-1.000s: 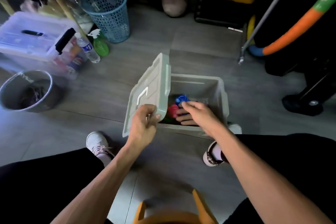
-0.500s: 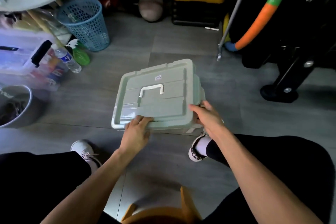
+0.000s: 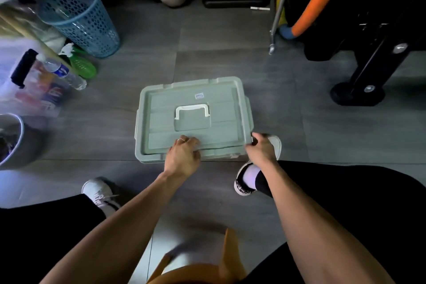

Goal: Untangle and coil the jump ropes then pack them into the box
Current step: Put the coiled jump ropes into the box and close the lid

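The pale green box stands on the grey floor between my feet, with its lid lying flat on top and the white handle folded down. My left hand grips the lid's near edge, fingers bent on top of it. My right hand curls round the box's near right corner, by the side latch. The jump ropes are hidden inside the box.
A blue mesh basket, a green spray bottle, a water bottle, a clear storage bin and a grey bucket crowd the left. A black stand, a metal pole and an orange foam tube are at the right.
The lid has swung down from upright and now covers the box. My right hand left the ropes inside and moved to the right corner. My left hand slid along the lid's near edge.
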